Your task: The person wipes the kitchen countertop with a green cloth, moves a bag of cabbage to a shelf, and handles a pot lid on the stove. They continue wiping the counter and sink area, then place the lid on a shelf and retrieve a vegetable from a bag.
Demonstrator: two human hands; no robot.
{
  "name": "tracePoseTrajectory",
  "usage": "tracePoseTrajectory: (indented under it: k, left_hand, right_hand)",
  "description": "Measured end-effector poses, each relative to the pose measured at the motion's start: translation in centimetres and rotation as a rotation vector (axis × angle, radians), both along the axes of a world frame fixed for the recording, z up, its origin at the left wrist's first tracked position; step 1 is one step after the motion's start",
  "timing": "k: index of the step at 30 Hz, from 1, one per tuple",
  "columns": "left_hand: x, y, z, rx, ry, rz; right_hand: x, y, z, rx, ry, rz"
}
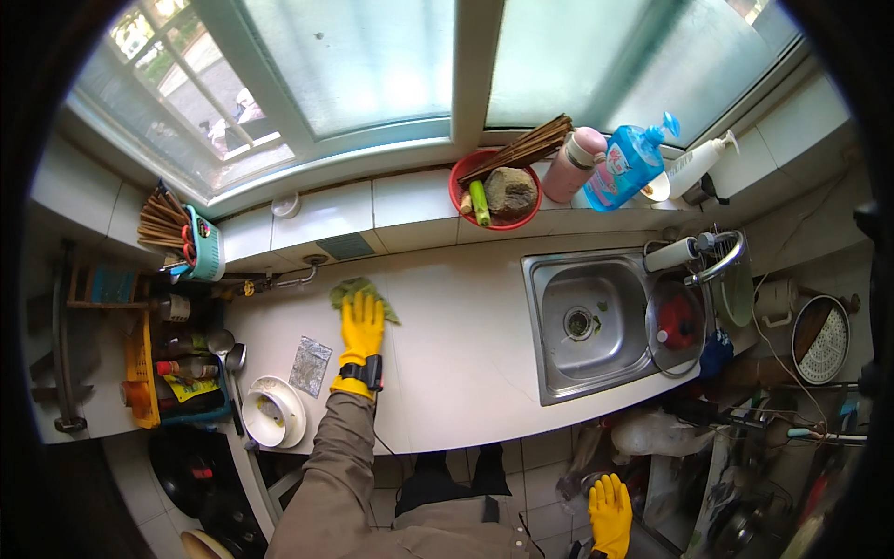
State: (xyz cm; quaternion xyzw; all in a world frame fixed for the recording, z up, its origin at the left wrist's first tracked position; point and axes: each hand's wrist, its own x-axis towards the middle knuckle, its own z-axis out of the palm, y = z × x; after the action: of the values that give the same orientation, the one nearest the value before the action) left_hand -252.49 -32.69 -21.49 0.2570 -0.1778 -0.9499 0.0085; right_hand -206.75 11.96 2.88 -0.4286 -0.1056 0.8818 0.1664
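Note:
My left hand (362,328), in a yellow rubber glove with a black strap at the wrist, presses a green cloth (384,307) onto the white countertop (461,335). The cloth's middle is hidden under the fingers. Just left of that wrist lies a flat silvery packet (311,367). Nearer the front edge stand stacked white bowls (262,424) on a plate, with some food remains inside. My right hand (610,513), gloved in yellow too, hangs below the counter's front edge at the lower right. Its fingers are stretched out and hold nothing.
To the right is a steel sink (594,314) with green scraps by its drain. A glass lid (676,328) rests at its side. A red basket (496,227), a pink flask (569,175) and a blue pump bottle (624,171) line the sill. Ladles (236,356) and bottles stand left.

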Motion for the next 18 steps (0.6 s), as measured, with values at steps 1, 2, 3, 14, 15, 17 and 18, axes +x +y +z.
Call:
tracePoseTrajectory:
  k: [1,2,3,14,15,17,18]
  left_hand:
    - [-0.7,2.2,-0.1,0.018,0.075,-0.106]
    - [-1.3,5.2,-0.2,0.060,0.015,-0.170]
    - [-1.8,8.3,0.0,0.040,0.013,-0.227]
    - [-6.7,27.6,3.0,0.058,-0.096,-0.778]
    - [-6.5,27.2,3.2,0.029,-0.119,-0.797]
    - [-4.9,26.2,3.5,0.027,-0.127,-0.857]
    - [-3.6,25.5,3.7,0.034,-0.126,-0.891]
  right_hand:
    - [-0.2,0.0,0.1,0.035,-0.030,0.001]
    - [-0.3,0.1,0.3,0.058,-0.026,0.012]
    - [-0.3,0.1,0.5,0.069,0.006,0.027]
    - [3.9,1.8,1.7,0.125,-0.110,-0.091]
    - [4.1,1.8,1.5,0.076,-0.095,-0.139]
    - [4.0,2.0,0.8,0.152,-0.097,-0.052]
    - [3.9,1.9,0.5,0.162,-0.147,-0.061]
